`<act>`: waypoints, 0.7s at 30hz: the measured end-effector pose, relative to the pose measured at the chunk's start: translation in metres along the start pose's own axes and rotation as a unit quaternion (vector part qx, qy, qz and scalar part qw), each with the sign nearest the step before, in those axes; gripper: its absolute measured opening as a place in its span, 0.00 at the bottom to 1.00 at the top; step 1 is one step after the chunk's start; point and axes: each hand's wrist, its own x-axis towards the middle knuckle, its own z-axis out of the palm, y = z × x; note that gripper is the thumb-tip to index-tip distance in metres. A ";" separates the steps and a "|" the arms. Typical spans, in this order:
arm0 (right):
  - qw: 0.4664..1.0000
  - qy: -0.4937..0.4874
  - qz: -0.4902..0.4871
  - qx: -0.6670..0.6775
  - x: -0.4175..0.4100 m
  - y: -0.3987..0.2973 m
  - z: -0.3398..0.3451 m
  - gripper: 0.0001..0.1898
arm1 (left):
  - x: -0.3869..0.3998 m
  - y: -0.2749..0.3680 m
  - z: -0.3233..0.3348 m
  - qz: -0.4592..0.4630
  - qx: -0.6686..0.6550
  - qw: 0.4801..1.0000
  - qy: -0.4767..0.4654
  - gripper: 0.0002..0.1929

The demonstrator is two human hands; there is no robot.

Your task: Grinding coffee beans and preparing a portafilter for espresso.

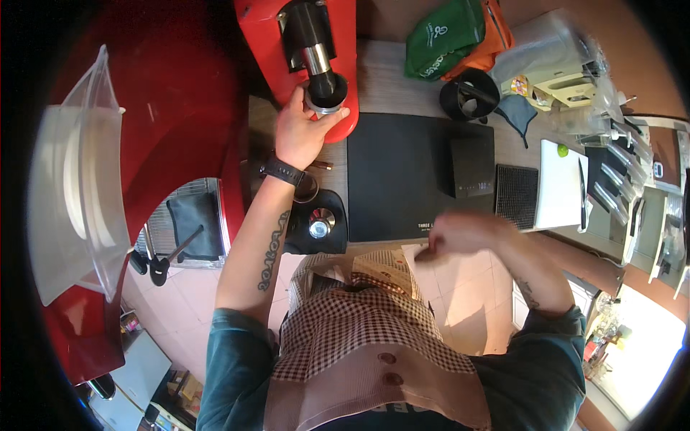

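With my left hand [307, 126] I hold a round, dark dosing cup with a metal rim [327, 108] under the black and silver spout [319, 64] of a red coffee grinder [259, 48]. My right hand [463, 231], blurred, is over the front edge of a black mat [399, 178]; a small dark brown thing, too blurred to name, shows at its fingers. A metal tamper [322, 223] stands on a black holder [337, 237] below my left wrist. On the mat's right part sits a black digital scale [471, 167] with a lit display.
A black bin [468, 97] stands behind the mat. To the right are a black grid tray [516, 194] and a white cutting board [555, 199] with a knife [582, 188] and a lime [562, 150]. A large red machine [178, 108] and a drip tray [183, 253] are at left.
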 end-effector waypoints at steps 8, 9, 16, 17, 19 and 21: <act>0.974 0.185 0.126 0.026 0.076 -0.007 0.036 0.16 | -0.008 -0.002 -0.011 -0.014 0.041 0.999 0.021 0.28; 0.933 0.332 -0.054 -0.126 0.063 0.032 0.107 0.18 | -0.006 0.002 -0.005 0.008 -0.010 1.000 0.015 0.27; 0.938 0.218 0.259 -0.072 -0.064 0.080 0.084 0.17 | -0.005 0.014 0.004 -0.022 0.007 1.000 0.007 0.23; 0.883 0.339 0.325 0.008 -0.065 0.090 0.085 0.14 | -0.004 0.008 0.002 -0.018 -0.006 1.000 0.013 0.23; 0.814 0.418 0.403 0.016 -0.053 0.115 0.112 0.14 | -0.001 -0.001 0.003 -0.008 -0.052 0.999 0.004 0.23; 0.907 0.325 0.261 -0.067 -0.018 0.142 0.203 0.14 | 0.004 -0.001 0.010 -0.013 -0.046 0.999 -0.004 0.23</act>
